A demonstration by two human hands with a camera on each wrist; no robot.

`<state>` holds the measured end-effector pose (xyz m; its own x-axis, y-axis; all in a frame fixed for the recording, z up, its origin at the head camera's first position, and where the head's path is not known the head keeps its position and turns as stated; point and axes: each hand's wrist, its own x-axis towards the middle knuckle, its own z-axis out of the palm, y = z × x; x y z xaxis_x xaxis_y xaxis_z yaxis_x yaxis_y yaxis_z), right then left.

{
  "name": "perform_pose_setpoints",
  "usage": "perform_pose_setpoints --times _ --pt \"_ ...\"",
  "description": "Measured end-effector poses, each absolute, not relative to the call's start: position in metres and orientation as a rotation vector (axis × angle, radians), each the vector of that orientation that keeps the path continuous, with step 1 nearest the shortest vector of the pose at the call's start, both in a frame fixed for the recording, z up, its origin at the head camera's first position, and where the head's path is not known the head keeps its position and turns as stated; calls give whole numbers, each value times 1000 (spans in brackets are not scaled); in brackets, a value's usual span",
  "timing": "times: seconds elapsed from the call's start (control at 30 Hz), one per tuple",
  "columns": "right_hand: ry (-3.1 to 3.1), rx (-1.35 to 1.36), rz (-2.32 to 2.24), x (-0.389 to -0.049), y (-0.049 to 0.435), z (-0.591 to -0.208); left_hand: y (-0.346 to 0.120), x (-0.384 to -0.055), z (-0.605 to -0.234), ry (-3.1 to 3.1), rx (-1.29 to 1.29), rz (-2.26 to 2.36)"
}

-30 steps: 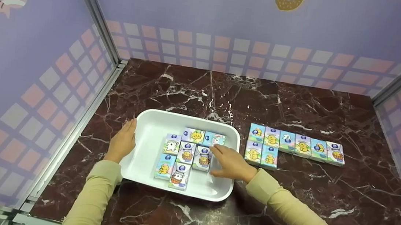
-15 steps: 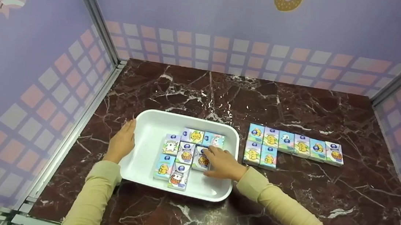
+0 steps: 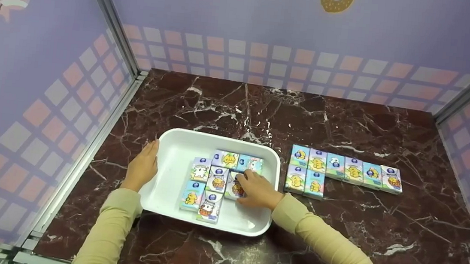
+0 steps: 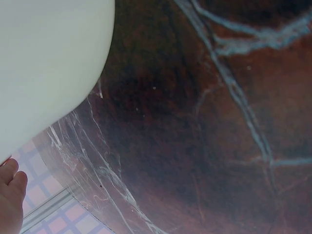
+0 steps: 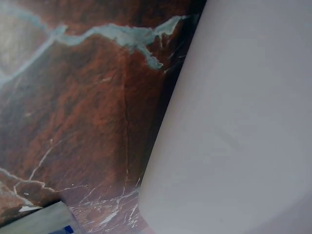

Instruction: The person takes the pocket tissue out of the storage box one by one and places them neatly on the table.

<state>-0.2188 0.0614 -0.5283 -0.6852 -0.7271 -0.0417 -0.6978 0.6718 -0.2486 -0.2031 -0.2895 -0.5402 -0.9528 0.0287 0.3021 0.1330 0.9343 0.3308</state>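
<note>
A white tray (image 3: 178, 143) holds several small pocket tissue packs with cartoon prints. In the head view my right hand (image 3: 258, 190) reaches over the tray's right side. Its fingers and thumb bend around the right part of one tissue pack (image 3: 233, 188), covering that part from sight. Flat along the outside of the tray's left wall lies my left hand (image 3: 142, 166), fingers straight and touching it. Its fingertips (image 4: 14, 180) show at the lower left of the left wrist view. The right wrist view shows the tray's outer wall (image 5: 234, 122) but not the hand.
To the right of the tray, several tissue packs (image 3: 336, 165) lie edge to edge on the dark red marble tabletop (image 3: 229, 105), with two more (image 3: 296, 180) in front at their left end. Purple patterned panels (image 3: 245, 29) stand around the table's back and sides.
My right hand has moved left inside the tray, from beside the tissue pack onto it. My left hand and the tray stay where they were.
</note>
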Motion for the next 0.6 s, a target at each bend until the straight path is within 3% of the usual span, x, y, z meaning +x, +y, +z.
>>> perform_pose_setpoints --times 0.6 --pt "2742 -1119 -305 -219 57 -531 -284 -201 -528 -2936 -32 -432"
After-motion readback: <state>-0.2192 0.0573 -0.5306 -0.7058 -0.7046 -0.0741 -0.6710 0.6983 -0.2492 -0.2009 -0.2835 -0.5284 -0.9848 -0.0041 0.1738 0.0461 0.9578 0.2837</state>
